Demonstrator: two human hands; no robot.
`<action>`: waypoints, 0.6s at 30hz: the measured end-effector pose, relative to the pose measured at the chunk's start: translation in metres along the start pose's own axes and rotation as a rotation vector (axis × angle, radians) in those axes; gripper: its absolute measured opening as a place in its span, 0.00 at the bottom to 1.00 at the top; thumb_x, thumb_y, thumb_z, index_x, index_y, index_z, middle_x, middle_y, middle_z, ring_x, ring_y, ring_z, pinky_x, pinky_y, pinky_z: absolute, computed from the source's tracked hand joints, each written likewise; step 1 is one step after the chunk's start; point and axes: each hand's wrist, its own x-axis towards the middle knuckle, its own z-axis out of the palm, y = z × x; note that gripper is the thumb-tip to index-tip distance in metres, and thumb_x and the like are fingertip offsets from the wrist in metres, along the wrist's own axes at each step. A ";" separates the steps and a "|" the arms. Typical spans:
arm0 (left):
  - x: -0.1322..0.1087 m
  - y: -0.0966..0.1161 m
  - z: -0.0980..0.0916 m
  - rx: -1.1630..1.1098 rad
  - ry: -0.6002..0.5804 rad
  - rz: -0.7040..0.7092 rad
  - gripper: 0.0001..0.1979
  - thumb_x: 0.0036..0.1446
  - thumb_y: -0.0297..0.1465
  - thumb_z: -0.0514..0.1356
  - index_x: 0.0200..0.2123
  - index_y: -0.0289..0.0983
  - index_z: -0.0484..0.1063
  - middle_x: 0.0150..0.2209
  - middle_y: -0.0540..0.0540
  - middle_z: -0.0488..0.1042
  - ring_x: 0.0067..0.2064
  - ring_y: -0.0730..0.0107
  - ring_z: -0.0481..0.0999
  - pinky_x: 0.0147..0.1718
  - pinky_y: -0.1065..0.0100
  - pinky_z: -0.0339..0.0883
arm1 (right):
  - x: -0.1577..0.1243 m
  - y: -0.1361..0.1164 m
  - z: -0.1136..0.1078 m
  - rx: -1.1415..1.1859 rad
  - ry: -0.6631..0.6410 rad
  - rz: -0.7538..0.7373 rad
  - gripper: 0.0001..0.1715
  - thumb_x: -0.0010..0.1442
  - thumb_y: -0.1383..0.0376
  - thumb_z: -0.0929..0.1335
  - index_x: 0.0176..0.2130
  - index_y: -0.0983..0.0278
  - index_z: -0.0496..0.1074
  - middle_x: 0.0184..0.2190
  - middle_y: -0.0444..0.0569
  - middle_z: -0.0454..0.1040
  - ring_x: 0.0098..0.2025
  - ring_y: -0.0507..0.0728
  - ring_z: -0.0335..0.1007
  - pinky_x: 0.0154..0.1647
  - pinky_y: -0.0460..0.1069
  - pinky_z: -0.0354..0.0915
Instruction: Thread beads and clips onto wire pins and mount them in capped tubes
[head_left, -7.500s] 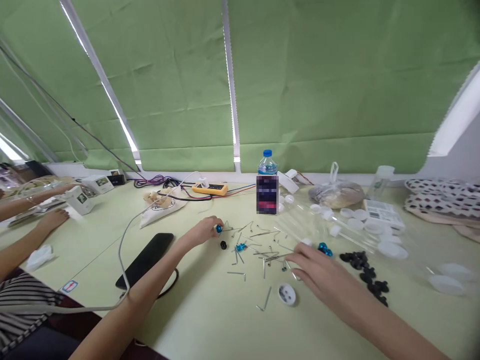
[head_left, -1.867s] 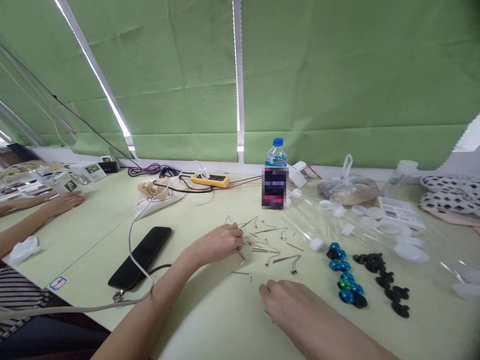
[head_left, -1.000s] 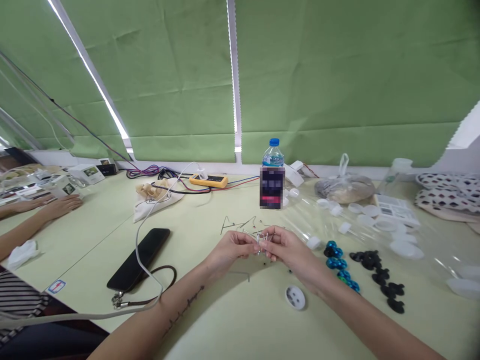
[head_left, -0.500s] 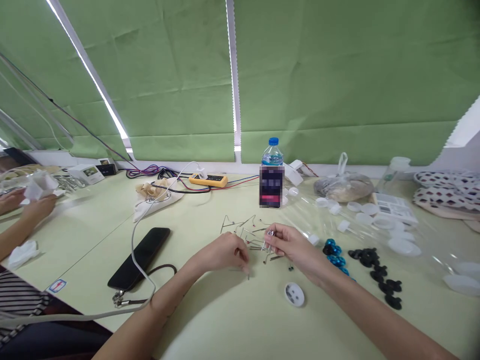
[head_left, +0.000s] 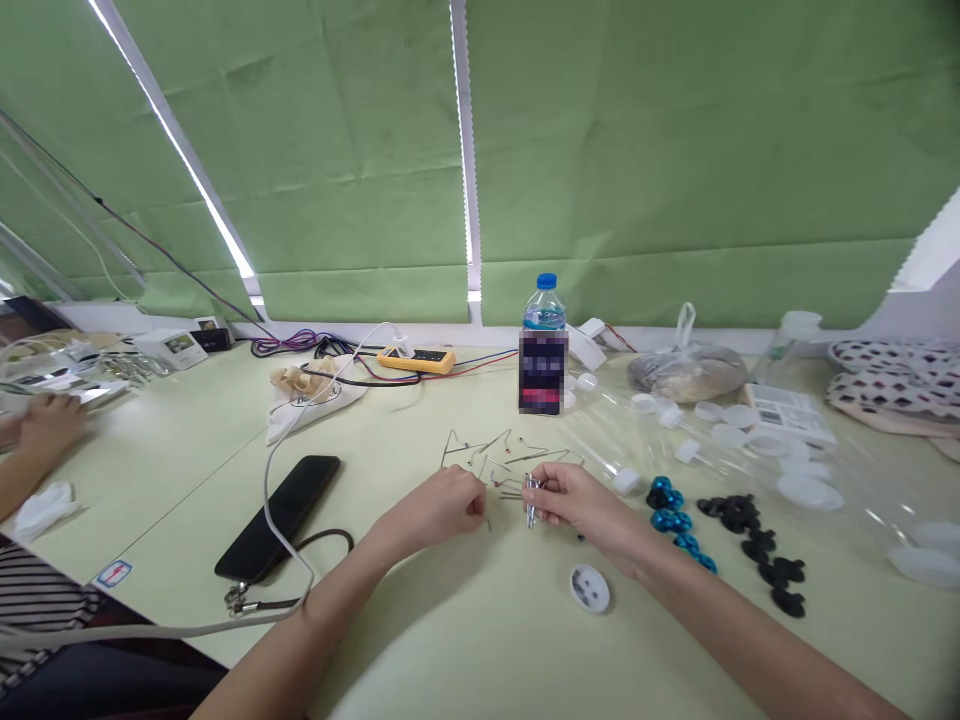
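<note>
My left hand (head_left: 439,508) pinches one thin bent metal rod (head_left: 486,517) just above the pale green table (head_left: 465,640). My right hand (head_left: 581,505) grips a small bundle of metal rods (head_left: 530,496), held close to the left hand. Several more bent metal rods (head_left: 495,452) lie loose on the table just beyond both hands. Blue round parts (head_left: 673,515) sit in a row to the right of my right hand, with black round parts (head_left: 757,545) further right. A white cap with holes (head_left: 590,589) lies under my right forearm.
A black phone (head_left: 279,514) with a strap and a grey cable lies at the left. A water bottle (head_left: 543,345), a yellow meter (head_left: 416,359), a cloth bag (head_left: 319,392) and white lids (head_left: 739,430) stand behind. Another person's hand (head_left: 46,422) rests far left.
My left hand picked a single rod off the table and lifted it toward the right hand. My right hand lowered its rod bundle slightly. The other person's hand put down the white thing.
</note>
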 end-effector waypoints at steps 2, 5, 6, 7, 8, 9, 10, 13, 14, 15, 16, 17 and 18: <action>-0.001 0.002 0.001 -0.019 0.051 -0.023 0.09 0.43 0.19 0.54 0.19 0.36 0.69 0.21 0.49 0.71 0.27 0.67 0.69 0.28 0.68 0.57 | 0.000 0.000 0.000 0.005 -0.008 0.000 0.12 0.51 0.60 0.74 0.29 0.64 0.69 0.24 0.42 0.74 0.24 0.49 0.63 0.28 0.45 0.57; 0.000 0.007 -0.001 -0.122 0.111 -0.038 0.08 0.44 0.20 0.56 0.19 0.36 0.69 0.21 0.49 0.71 0.25 0.69 0.68 0.28 0.69 0.58 | 0.000 0.000 0.001 0.029 -0.016 0.002 0.11 0.51 0.62 0.74 0.28 0.65 0.70 0.23 0.42 0.73 0.24 0.49 0.63 0.28 0.45 0.57; 0.002 0.009 -0.003 -0.174 0.135 -0.045 0.07 0.46 0.22 0.57 0.21 0.36 0.71 0.22 0.49 0.72 0.25 0.70 0.68 0.28 0.69 0.59 | 0.000 0.001 0.002 0.045 -0.015 0.004 0.11 0.51 0.62 0.74 0.28 0.65 0.70 0.22 0.42 0.73 0.24 0.49 0.62 0.28 0.45 0.57; 0.004 0.011 -0.005 -0.228 0.165 -0.055 0.06 0.49 0.24 0.57 0.24 0.36 0.73 0.24 0.49 0.74 0.26 0.70 0.69 0.29 0.69 0.61 | 0.001 0.002 0.003 0.065 -0.013 0.004 0.12 0.50 0.62 0.74 0.28 0.65 0.70 0.22 0.42 0.73 0.24 0.49 0.62 0.28 0.45 0.57; 0.006 0.012 -0.006 -0.272 0.199 -0.067 0.06 0.53 0.28 0.57 0.28 0.35 0.75 0.27 0.48 0.76 0.28 0.70 0.70 0.30 0.70 0.63 | 0.001 0.003 0.005 0.091 -0.009 0.002 0.12 0.50 0.61 0.75 0.29 0.65 0.71 0.22 0.42 0.72 0.24 0.49 0.62 0.28 0.46 0.57; 0.008 0.014 -0.005 -0.326 0.244 -0.080 0.09 0.57 0.31 0.56 0.32 0.35 0.75 0.29 0.46 0.76 0.30 0.70 0.72 0.32 0.69 0.64 | 0.002 0.005 0.007 0.123 -0.004 -0.004 0.13 0.50 0.60 0.75 0.30 0.65 0.72 0.23 0.41 0.72 0.24 0.49 0.62 0.28 0.46 0.57; 0.010 0.015 -0.004 -0.413 0.298 -0.091 0.12 0.59 0.35 0.55 0.34 0.34 0.75 0.31 0.45 0.77 0.32 0.69 0.72 0.34 0.69 0.65 | 0.002 0.006 0.009 0.160 0.000 -0.011 0.14 0.50 0.59 0.75 0.32 0.65 0.73 0.23 0.41 0.72 0.24 0.49 0.62 0.29 0.46 0.58; 0.014 0.018 0.009 -0.870 0.458 -0.103 0.11 0.56 0.38 0.62 0.31 0.35 0.76 0.33 0.46 0.74 0.36 0.68 0.72 0.39 0.68 0.66 | 0.003 0.008 0.015 0.283 -0.007 -0.027 0.18 0.48 0.57 0.77 0.36 0.65 0.76 0.26 0.41 0.71 0.25 0.47 0.61 0.29 0.45 0.59; 0.015 0.019 0.015 -1.001 0.478 -0.102 0.11 0.53 0.37 0.65 0.29 0.35 0.76 0.34 0.46 0.73 0.37 0.68 0.71 0.40 0.67 0.66 | 0.004 0.009 0.016 0.320 -0.013 -0.027 0.19 0.47 0.56 0.77 0.35 0.65 0.76 0.27 0.41 0.70 0.24 0.47 0.60 0.29 0.45 0.59; 0.016 0.019 0.020 -1.056 0.481 -0.101 0.10 0.52 0.37 0.65 0.28 0.35 0.76 0.34 0.47 0.71 0.37 0.68 0.70 0.40 0.67 0.65 | 0.004 0.009 0.017 0.353 -0.019 -0.026 0.18 0.46 0.56 0.77 0.34 0.65 0.76 0.26 0.41 0.69 0.24 0.46 0.59 0.28 0.44 0.58; 0.017 0.020 0.024 -1.082 0.477 -0.099 0.10 0.52 0.36 0.66 0.27 0.35 0.77 0.34 0.47 0.70 0.38 0.68 0.70 0.42 0.67 0.65 | 0.004 0.009 0.017 0.381 -0.023 -0.024 0.18 0.46 0.56 0.78 0.32 0.66 0.76 0.26 0.41 0.68 0.24 0.46 0.58 0.27 0.44 0.57; 0.017 0.021 0.027 -1.081 0.475 -0.099 0.10 0.52 0.36 0.66 0.27 0.35 0.77 0.34 0.47 0.69 0.39 0.68 0.69 0.43 0.67 0.64 | 0.004 0.010 0.017 0.404 -0.025 -0.021 0.18 0.46 0.56 0.78 0.31 0.66 0.76 0.26 0.41 0.68 0.24 0.46 0.58 0.26 0.44 0.57; 0.018 0.021 0.030 -1.064 0.480 -0.100 0.09 0.53 0.36 0.66 0.27 0.35 0.77 0.35 0.47 0.69 0.40 0.68 0.69 0.43 0.67 0.64 | 0.003 0.010 0.016 0.424 -0.026 -0.019 0.18 0.47 0.56 0.78 0.30 0.66 0.75 0.26 0.41 0.68 0.24 0.46 0.58 0.26 0.44 0.57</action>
